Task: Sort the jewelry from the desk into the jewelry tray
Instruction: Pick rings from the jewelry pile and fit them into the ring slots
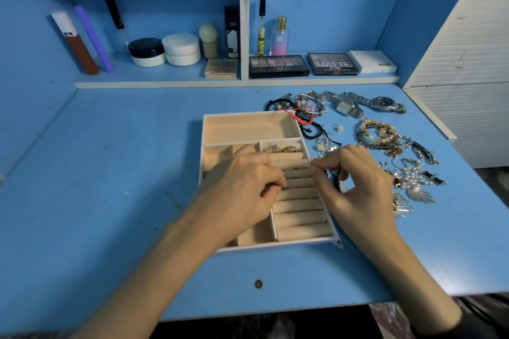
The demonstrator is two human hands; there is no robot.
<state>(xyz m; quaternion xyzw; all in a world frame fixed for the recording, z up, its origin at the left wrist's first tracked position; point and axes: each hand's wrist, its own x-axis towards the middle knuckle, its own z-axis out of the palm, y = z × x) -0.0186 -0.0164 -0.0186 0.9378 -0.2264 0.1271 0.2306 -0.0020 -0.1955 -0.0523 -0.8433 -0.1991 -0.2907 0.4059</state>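
A beige jewelry tray [248,128] with a white rim sits mid-desk. Two rings [281,148] stand in the top slot of its ring rolls [300,206]. My left hand [245,187] lies over the tray's left compartments, fingers curled against the ring rolls; a ring may sit under its fingertips, but I cannot tell. My right hand [355,187] hovers at the tray's right edge, thumb and forefinger pinching a small thin silver piece [309,166]. Dark jewelry [336,180] lies beneath that palm. Loose jewelry spreads to the right: bracelets [300,107], watches [366,103], beaded chains [380,136], pearl earrings [413,176].
A low shelf behind the desk holds cosmetic jars [165,52], eyeshadow palettes [303,64], perfume bottles [278,36] and tubes [91,38]. A white louvred cabinet [462,63] bounds the right side. Bare blue desk [110,159] stretches left of the tray; the front edge is near my forearms.
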